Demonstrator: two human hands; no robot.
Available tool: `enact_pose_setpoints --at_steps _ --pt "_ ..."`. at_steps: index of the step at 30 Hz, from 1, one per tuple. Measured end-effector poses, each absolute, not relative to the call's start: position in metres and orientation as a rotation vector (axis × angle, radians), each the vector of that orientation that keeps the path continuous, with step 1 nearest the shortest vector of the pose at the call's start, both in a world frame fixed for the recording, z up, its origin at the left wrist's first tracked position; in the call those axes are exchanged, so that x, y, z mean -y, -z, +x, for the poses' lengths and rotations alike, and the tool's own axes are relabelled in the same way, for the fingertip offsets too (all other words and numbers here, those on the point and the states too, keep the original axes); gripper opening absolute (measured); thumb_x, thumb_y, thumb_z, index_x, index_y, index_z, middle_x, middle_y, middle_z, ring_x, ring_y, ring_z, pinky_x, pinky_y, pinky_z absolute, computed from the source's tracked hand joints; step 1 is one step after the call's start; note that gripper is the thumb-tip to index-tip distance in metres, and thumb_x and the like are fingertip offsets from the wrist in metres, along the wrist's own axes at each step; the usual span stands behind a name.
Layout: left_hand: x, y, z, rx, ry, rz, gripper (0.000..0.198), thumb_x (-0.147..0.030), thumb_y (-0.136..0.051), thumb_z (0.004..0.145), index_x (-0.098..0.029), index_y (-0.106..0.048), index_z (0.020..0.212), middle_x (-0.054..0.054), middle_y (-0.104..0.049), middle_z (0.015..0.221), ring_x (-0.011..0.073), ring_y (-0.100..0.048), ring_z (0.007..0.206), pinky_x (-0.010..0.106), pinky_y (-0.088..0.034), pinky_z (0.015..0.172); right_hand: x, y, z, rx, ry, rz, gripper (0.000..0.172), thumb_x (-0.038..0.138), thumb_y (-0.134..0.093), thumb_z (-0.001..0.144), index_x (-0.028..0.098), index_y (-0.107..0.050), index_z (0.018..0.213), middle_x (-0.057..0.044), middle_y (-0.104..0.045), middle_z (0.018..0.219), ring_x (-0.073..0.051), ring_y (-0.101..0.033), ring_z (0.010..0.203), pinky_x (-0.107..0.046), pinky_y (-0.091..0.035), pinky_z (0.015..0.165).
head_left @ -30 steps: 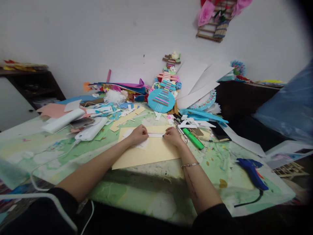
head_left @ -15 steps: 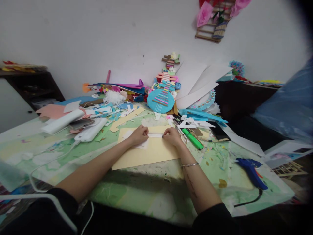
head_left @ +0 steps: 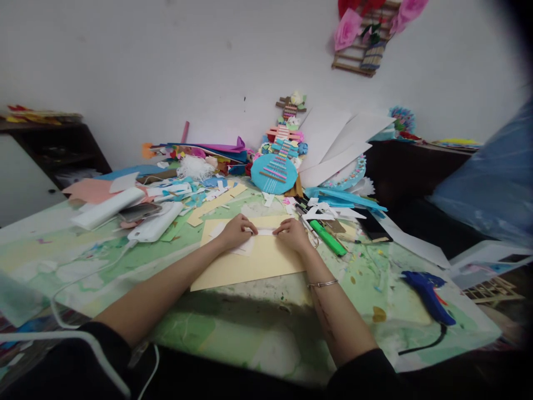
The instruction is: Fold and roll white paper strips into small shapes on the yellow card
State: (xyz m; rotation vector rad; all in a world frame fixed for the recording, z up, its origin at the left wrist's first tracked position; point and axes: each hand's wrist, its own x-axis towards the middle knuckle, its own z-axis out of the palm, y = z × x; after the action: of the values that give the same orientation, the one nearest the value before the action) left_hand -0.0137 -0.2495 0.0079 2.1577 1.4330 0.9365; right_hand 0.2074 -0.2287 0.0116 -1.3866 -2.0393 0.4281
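a white strip (head_left: 265,232) that could crease askew
the left hand (head_left: 238,231) and right hand (head_left: 292,234) each have a closed grip near one end of it, over the cream sheet (head_left: 258,265) on the bench (head_left: 366,289); uneven finger pressure could skew or buckle the thin piece, and a dragging left hand could shift the white scrap (head_left: 242,250) beneath.
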Motion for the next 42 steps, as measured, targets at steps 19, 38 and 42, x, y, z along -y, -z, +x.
enact_pose_setpoints --at_steps 19,38,42 --pt "0.287 -0.018 0.003 -1.411 -0.556 3.171 0.019 -0.015 -0.043 0.086 -0.014 -0.061 0.082 0.012 -0.059 0.079 0.0244 -0.047 0.085 0.038 -0.032 0.072 0.277 -0.024 0.182 2.609 0.433 -1.386 0.021 0.01 -0.045 0.081 0.012 -0.066 0.083 -0.016 -0.057 0.087 -0.027 -0.042 0.095 -0.037 -0.033 0.075" --pt "0.285 -0.022 -0.004 -1.42 -0.591 3.065 0.015 -0.016 -0.049 0.079 -0.014 -0.063 0.074 0.012 -0.059 0.081 0.0255 -0.048 0.09 0.041 -0.036 0.078 0.279 -0.029 0.191 2.493 0.363 -1.512 0.027 0.022 -0.043 0.088 0.019 -0.069 0.089 -0.012 -0.058 0.096 -0.026 -0.042 0.1 -0.038 -0.032 0.078" --pt "0.284 -0.021 -0.005 -1.41 -0.704 2.995 0.014 -0.012 -0.05 0.075 -0.014 -0.064 0.072 0.013 -0.06 0.092 0.0274 -0.048 0.099 0.043 -0.038 0.082 0.276 -0.029 0.193 2.515 0.392 -1.4 0.023 0.017 -0.046 0.084 0.017 -0.07 0.084 -0.01 -0.05 0.124 -0.027 -0.036 0.112 -0.038 -0.034 0.081"
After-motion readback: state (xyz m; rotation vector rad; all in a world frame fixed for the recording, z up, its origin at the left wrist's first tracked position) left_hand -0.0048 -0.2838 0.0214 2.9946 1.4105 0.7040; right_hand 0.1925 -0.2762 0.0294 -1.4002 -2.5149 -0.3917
